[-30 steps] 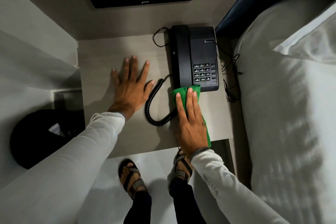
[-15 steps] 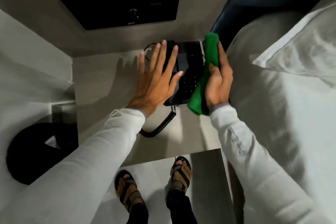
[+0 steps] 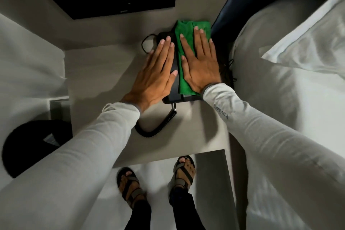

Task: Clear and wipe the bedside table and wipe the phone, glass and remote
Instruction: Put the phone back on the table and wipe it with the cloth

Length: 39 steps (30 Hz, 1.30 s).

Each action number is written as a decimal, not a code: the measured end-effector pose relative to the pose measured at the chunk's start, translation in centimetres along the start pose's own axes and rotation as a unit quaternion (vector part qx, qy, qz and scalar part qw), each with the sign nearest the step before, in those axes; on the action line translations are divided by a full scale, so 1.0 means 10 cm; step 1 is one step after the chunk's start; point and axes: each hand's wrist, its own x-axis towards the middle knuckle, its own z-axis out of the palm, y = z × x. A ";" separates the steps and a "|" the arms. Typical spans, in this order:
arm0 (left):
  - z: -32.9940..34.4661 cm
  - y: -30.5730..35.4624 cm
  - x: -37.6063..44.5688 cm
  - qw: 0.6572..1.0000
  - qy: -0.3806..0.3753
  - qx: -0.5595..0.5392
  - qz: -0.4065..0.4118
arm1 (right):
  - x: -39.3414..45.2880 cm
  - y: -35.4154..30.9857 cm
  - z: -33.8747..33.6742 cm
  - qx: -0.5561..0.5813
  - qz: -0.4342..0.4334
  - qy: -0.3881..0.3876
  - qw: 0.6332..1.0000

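Both hands lie flat, fingers open: my left hand (image 3: 155, 73) steadies the phone (image 3: 172, 97) at frame centre while my right hand (image 3: 200, 61) presses the cloth (image 3: 183, 84) onto it for wiping.

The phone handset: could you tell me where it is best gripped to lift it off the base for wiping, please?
Probably the middle of the handset, from the left and above. It lies lengthwise along the phone's left edge, a long narrow bar, under the flat left hand. The right hand presses the green cloth over the keypad side, blocking that approach. The coiled cord leaves its near end, so grip clear of that.
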 end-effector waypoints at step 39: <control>-0.22 0.93 -1.03 0.777 -0.116 -0.499 -0.366 | -1.53 -0.27 -0.40 0.702 0.493 -0.037 0.513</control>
